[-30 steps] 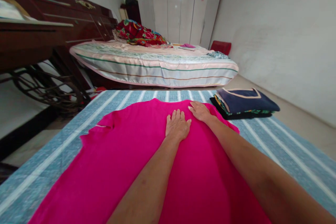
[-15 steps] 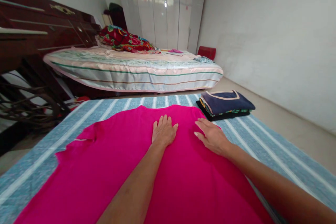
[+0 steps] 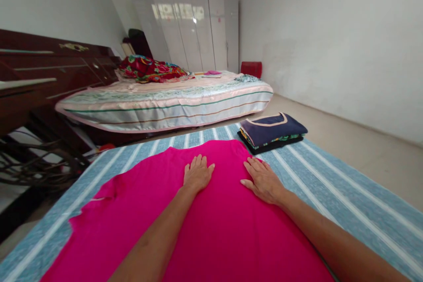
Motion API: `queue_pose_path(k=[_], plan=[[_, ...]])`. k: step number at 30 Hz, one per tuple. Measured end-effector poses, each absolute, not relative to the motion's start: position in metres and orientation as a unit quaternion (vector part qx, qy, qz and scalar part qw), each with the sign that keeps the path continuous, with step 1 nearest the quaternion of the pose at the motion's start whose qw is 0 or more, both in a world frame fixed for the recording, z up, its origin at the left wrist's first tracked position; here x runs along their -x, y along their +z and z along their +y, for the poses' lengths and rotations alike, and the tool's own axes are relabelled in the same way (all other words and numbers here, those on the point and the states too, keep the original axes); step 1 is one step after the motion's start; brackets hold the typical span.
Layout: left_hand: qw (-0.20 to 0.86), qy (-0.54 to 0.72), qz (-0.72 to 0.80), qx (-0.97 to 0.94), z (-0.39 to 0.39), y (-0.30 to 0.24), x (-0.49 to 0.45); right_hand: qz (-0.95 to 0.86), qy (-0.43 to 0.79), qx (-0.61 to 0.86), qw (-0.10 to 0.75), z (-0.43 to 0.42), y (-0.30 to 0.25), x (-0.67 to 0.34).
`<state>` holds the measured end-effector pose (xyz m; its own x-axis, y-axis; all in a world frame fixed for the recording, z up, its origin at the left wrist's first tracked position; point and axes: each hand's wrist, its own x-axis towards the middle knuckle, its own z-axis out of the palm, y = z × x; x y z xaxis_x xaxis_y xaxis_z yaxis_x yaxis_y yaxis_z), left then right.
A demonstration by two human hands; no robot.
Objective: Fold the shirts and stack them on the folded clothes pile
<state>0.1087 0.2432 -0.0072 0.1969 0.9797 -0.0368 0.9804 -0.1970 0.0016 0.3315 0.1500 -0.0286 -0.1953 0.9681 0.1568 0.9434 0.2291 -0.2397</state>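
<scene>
A bright pink shirt (image 3: pixel 218 229) lies spread out on a blue bedsheet with white stripes (image 3: pixel 317 176). My left hand (image 3: pixel 198 174) rests flat on the shirt's upper middle, fingers pointing away from me and slightly apart. Over toward the shirt's right shoulder, my right hand (image 3: pixel 262 180) lies palm down on the fabric, its thumb apart from the fingers. Neither hand grips anything. On the left the short sleeve (image 3: pixel 105 191) is a little rumpled. The shirt's near end runs out of view below.
Just beyond my right hand is a stack of folded clothes (image 3: pixel 272 130), navy on top. Past the sheet's far edge stands a bed (image 3: pixel 172 108) with a red floral quilt (image 3: pixel 150 68). A dark wooden headboard (image 3: pixel 42 61) is at left, a white wardrobe (image 3: pixel 194 35) behind.
The camera view has tilted up and shifted right. My right hand has settled flatter on the shirt near its right shoulder; my left hand stays about the same place on the fabric.
</scene>
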Motion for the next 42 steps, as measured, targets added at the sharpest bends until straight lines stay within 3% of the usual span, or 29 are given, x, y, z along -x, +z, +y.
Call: queue_pose_path(k=[8,28,37,42], plan=[[-0.024,0.029,0.567,-0.823,0.258,0.014,-0.154,-0.771,0.042,0.618,0.148,0.148,-0.026,-0.329],[-0.005,0.040,0.535,-0.844,0.303,-0.017,-0.189,-0.769,0.034,0.619,0.157,0.149,-0.025,-0.330],[-0.011,0.049,0.534,-0.844,0.304,-0.017,-0.188,-0.692,-0.038,0.683,0.230,0.153,-0.022,-0.341],[-0.003,0.048,0.538,-0.841,0.307,-0.017,-0.190,-0.637,-0.021,0.752,0.167,0.158,-0.022,-0.354]])
